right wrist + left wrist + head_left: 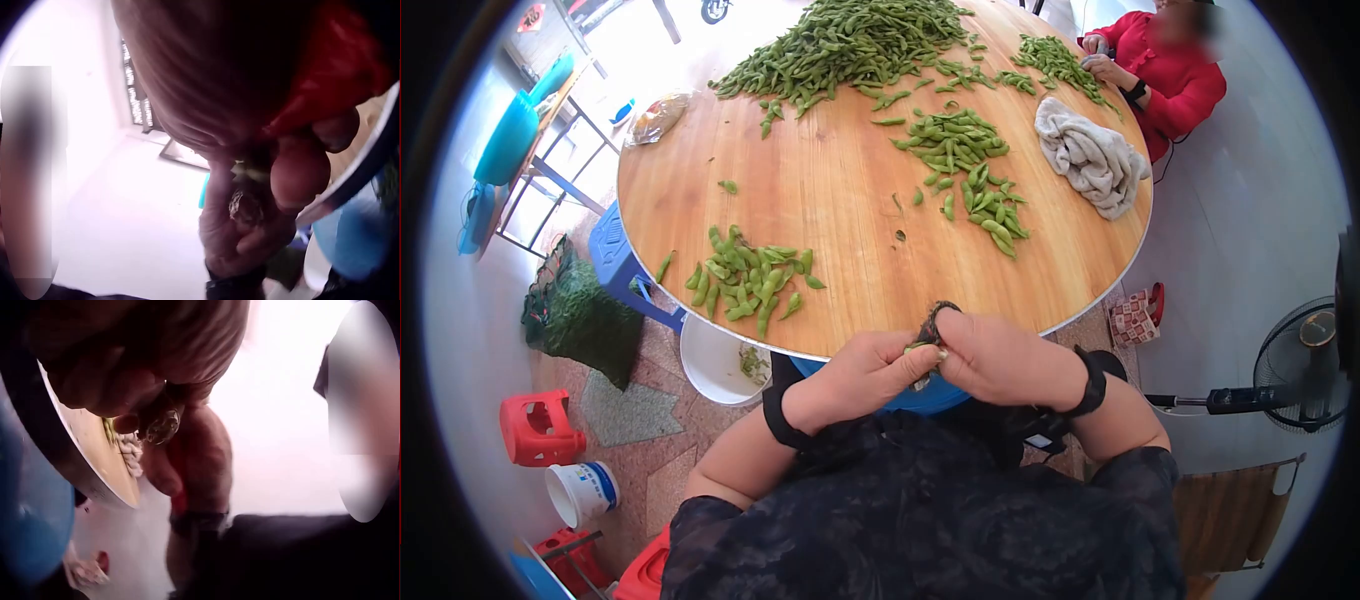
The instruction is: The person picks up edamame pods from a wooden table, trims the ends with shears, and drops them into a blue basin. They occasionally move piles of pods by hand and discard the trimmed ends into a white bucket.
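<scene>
Just off the table's near edge, my two hands meet over a blue tub. My left hand (865, 372) pinches a small green pod (251, 172), mostly hidden by the fingers. Curled beside it, the right hand (1000, 358) grips a dark, loop-ended tool (938, 309); its kind cannot be told. Both wrist views are dark, with the fingers close together. A loose pile of green soybean pods (745, 275) lies on the table left of the hands. Another group of pods (960, 145) is spread farther off, ahead and to the right.
The round wooden table (830, 200) bears a big heap of pods (850, 50) at its far side and a crumpled grey cloth (1090, 155) at right. Across it sits a person in red (1185, 75). A white bucket (710, 360) stands below left, a fan (1295, 365) at right.
</scene>
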`<state>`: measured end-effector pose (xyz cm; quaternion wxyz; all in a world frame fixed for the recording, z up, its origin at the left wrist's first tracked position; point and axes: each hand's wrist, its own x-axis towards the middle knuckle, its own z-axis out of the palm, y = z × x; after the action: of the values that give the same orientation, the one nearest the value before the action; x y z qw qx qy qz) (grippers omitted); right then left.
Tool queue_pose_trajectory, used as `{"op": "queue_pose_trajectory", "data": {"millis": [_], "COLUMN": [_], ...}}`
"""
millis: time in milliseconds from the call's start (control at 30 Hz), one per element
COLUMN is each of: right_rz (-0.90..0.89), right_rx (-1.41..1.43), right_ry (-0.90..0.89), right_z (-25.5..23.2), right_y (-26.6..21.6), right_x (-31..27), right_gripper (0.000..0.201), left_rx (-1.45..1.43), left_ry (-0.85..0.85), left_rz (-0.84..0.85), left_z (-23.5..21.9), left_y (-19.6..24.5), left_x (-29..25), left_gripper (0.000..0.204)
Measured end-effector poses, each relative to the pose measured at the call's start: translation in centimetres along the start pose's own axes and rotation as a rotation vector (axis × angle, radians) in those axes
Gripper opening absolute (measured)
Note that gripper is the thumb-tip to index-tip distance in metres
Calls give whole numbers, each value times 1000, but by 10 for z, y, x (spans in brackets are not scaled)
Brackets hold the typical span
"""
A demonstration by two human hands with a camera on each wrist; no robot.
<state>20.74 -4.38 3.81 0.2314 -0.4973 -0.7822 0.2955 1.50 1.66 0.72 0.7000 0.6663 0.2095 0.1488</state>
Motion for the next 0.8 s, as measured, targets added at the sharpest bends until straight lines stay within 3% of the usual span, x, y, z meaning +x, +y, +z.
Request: {"op": "queue_pose_trajectory", "data": {"millis": [33,100,133,233,300,333,433,500,633,700,800], "right_rz": [4,454,452,445,274,276,349,506,422,170,217], "right_rx": [0,617,616,598,341,341,522,948,643,134,188], "right_ry": [1,-320,-320,-252,-137,-136,-156,-292,-243,-219,-215], "right_z": [-7,-23,-24,-17,-5,-5,-11,-15,-4,-1,3], "right_y": [0,-9,-11,-9,1,1,-3,0,-4,-9,-9], "right_x": [2,6,6,2,-2,-2,-1,-1,-8,-14,-16], "right_gripper": [19,19,19,17,14,14,13,12,14,19,23], "left_rx": [-205,-265,-323,-417,-402,-385,-327,-320,-285,-275,-309], "left_ry": [-85,-94,-97,-69,-61,-55,-54,-71,-185,-199,-201], "left_rz": [-127,-211,-290,-260,-272,-283,-213,-236,-366,-413,-445], "left_z": [-1,-1,-2,0,0,1,7,9,4,7,11], "left_y": [3,6,7,-6,-14,-16,-10,-13,-14,-20,-22], "left_x": [-1,-3,-3,-4,-7,-7,-7,-10,-13,-13,-12], "left_gripper": [32,34,35,32,32,32,31,30,30,30,28]}}
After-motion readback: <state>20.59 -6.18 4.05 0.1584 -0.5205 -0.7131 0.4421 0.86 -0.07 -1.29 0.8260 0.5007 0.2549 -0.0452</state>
